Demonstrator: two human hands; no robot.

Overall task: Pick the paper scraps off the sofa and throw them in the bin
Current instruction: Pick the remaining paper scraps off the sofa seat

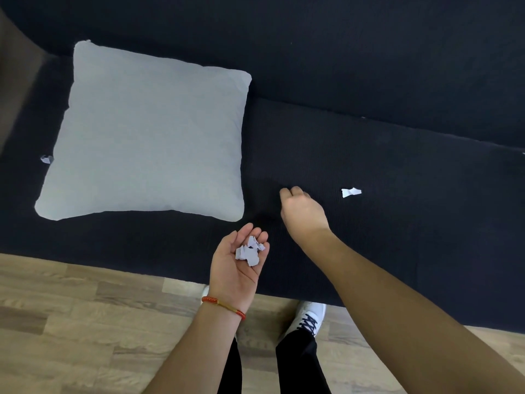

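Observation:
My left hand [237, 268] lies palm up over the front edge of the dark sofa [397, 172], with several white paper scraps [250, 251] resting in its cupped palm. My right hand [301, 209] hovers over the seat just beyond it, back toward the camera and fingers curled downward. What is under those fingertips is hidden. One white scrap [351, 192] lies on the seat to the right of my right hand. Another small scrap [47, 159] lies at the far left, beside the cushion. No bin is in view.
A large light-grey cushion [147, 135] lies on the left half of the seat. The sofa's backrest runs along the top. Wooden floor [71, 322] lies in front of the sofa, with my legs and a white shoe [311, 317] at its edge.

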